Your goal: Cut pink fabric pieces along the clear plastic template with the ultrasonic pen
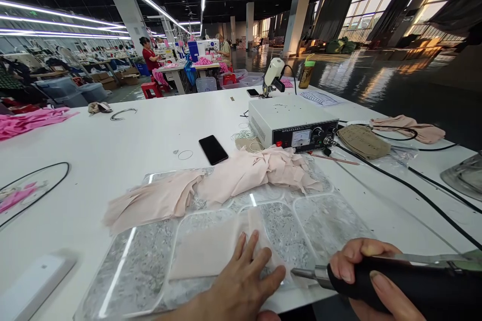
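Note:
My left hand point(244, 278) lies with fingers spread on a pale pink fabric piece point(205, 248), pressing it to a grey marbled board point(131, 271). In my right hand point(371, 271) is a black-handled ultrasonic cutter point(406, 283). Its metal tip points left, at the fabric's right edge near my left thumb; whether it touches the cloth I cannot tell. Beyond my hands, two heaps of the same pale fabric lie across the board: a flatter stack point(154, 200) at left and a rumpled pile point(259, 173) in the middle.
A white control box point(293, 120) with a dial stands behind the fabric; a black cable point(391, 183) runs from it to the right. A phone point(213, 149), a white device point(37, 286), brown patterns point(363, 141) and pink cloth point(32, 121) lie around. People work at sewing machines farther off.

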Demonstrator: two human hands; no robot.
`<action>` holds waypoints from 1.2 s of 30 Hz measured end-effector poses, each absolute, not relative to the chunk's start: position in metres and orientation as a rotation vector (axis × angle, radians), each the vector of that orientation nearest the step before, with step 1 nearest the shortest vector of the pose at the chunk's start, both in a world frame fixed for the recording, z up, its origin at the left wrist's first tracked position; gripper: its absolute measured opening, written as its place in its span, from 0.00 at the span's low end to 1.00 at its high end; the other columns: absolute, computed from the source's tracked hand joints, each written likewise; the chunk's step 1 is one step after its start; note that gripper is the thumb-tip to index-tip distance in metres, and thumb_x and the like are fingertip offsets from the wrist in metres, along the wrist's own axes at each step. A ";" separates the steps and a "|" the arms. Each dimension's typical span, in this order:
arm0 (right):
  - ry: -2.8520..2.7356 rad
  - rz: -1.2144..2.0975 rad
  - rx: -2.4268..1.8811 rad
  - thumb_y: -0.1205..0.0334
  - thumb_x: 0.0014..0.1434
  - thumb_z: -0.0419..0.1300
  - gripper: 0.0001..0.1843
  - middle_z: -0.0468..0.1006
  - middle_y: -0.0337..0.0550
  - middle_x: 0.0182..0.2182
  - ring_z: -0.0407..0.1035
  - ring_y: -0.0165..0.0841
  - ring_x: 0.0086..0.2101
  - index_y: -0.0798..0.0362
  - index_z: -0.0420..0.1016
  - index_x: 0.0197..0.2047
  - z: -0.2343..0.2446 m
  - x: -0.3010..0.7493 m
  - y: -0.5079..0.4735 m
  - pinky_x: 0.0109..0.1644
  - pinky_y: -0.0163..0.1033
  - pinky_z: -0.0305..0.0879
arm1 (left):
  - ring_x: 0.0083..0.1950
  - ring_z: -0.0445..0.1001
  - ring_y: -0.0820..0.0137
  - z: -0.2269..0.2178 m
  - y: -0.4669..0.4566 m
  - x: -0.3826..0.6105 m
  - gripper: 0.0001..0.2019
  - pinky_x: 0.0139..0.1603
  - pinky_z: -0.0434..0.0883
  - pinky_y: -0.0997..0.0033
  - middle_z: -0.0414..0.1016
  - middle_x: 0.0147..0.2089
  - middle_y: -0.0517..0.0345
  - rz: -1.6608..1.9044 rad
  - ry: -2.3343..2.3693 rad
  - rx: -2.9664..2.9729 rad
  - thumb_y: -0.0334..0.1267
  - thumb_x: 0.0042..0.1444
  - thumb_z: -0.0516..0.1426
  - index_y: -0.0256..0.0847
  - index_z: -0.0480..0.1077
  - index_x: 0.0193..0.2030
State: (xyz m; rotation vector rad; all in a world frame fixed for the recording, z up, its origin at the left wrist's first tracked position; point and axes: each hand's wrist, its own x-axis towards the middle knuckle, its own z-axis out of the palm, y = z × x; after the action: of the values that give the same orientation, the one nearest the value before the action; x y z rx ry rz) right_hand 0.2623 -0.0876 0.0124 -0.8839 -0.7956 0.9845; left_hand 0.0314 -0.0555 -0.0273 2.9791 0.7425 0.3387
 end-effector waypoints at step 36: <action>-0.956 0.910 -0.717 0.65 0.60 0.56 0.01 0.67 0.39 0.30 0.67 0.30 0.25 0.50 0.69 0.37 -0.001 0.242 -0.061 0.30 0.42 0.72 | 0.64 0.56 0.35 -0.040 -0.059 0.034 0.38 0.55 0.63 0.33 0.65 0.58 0.43 0.435 0.758 3.055 0.62 0.56 0.56 0.42 0.58 0.67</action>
State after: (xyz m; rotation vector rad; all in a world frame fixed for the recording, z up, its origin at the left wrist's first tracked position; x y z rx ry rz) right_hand 0.2425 -0.0612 -0.0010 -0.7172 -0.9563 0.9099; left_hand 0.0343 -0.0588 -0.0403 3.0554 0.7577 0.4345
